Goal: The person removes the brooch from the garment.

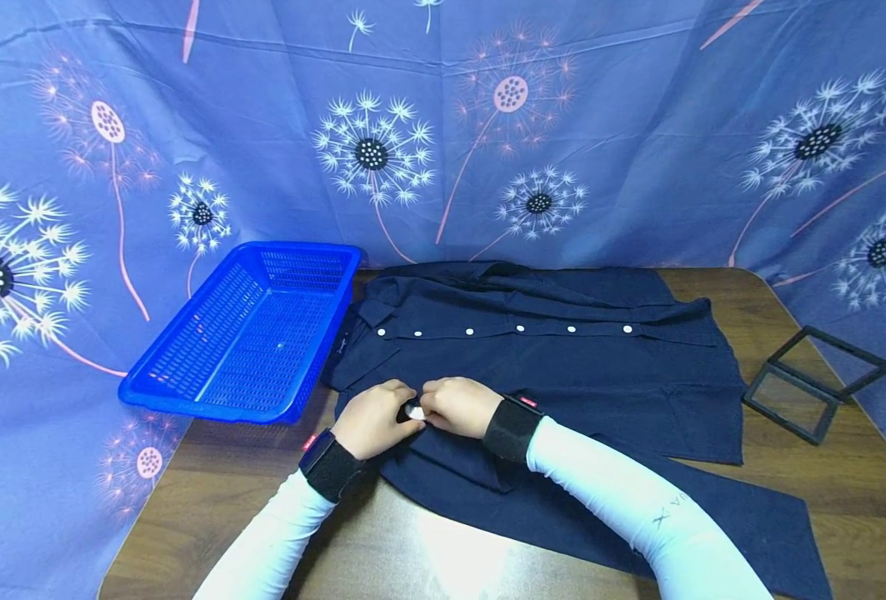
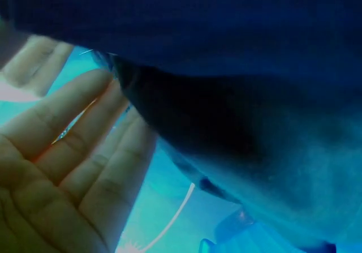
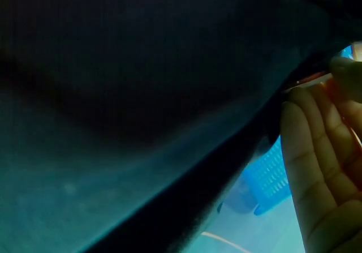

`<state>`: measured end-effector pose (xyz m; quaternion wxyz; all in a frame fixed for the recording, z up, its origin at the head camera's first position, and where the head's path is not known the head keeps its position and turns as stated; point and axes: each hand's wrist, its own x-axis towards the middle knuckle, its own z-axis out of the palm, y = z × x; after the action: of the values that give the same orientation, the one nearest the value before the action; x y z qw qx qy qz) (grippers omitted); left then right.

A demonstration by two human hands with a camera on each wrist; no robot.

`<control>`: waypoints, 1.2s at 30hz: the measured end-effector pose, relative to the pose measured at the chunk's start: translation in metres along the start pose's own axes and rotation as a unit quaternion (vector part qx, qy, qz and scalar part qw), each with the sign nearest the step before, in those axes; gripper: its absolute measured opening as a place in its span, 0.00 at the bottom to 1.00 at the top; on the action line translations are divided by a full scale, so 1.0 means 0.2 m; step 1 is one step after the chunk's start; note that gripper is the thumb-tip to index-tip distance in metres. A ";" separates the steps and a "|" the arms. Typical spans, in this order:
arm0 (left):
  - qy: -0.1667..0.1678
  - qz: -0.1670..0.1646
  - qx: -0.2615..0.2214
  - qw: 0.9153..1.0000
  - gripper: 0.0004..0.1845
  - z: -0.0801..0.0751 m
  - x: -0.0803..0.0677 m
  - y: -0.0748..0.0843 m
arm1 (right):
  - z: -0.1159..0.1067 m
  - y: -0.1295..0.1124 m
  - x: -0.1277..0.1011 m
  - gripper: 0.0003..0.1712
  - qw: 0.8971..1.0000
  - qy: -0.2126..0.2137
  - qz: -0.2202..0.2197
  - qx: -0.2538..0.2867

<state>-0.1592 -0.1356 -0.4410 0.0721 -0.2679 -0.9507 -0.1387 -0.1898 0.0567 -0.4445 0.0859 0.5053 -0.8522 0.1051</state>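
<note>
Head view was bright and evenly lit, white glare patch on the bench (image 1: 450,550) near the bottom edge, wide-angle bending at edges, both wrist views were dim, blue-tinted, blurred at close range.

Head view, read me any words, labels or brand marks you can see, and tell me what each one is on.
"X V...": pale grey mark on the right sleeve, cut off, rest unreadable.
Red tags on the left wrist strap and right wrist strap: too small to read.
Mark inside the shirt collar: too small to read.
</note>
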 end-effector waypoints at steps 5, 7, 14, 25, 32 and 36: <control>0.017 0.003 -0.008 1.000 0.18 -0.01 0.00 0.00 | -0.01 0.00 0.00 0.07 1.000 0.012 0.003 0.022; 0.021 0.002 -0.008 1.000 0.15 -0.01 -0.01 0.00 | -0.01 0.01 0.00 0.06 0.999 0.015 0.007 0.032; 0.037 0.017 -0.010 0.999 0.08 0.00 -0.01 -0.01 | -0.01 0.02 0.00 0.05 0.998 0.022 0.020 0.053; 0.061 0.020 -0.005 0.998 0.06 0.01 -0.01 0.00 | -0.01 0.01 0.00 0.05 0.995 0.039 0.046 0.084; 0.072 0.019 0.007 0.997 0.05 0.01 -0.01 0.00 | -0.01 0.02 -0.01 0.03 0.992 0.045 0.071 0.093; 0.073 0.016 0.008 0.997 0.05 0.01 0.00 0.00 | -0.02 0.03 0.00 0.02 0.991 0.049 0.083 0.097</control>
<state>-0.1594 -0.1357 -0.4435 0.1453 -0.2713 -0.9398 -0.1488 -0.1935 0.0610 -0.4411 0.0694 0.4333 -0.8715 0.2189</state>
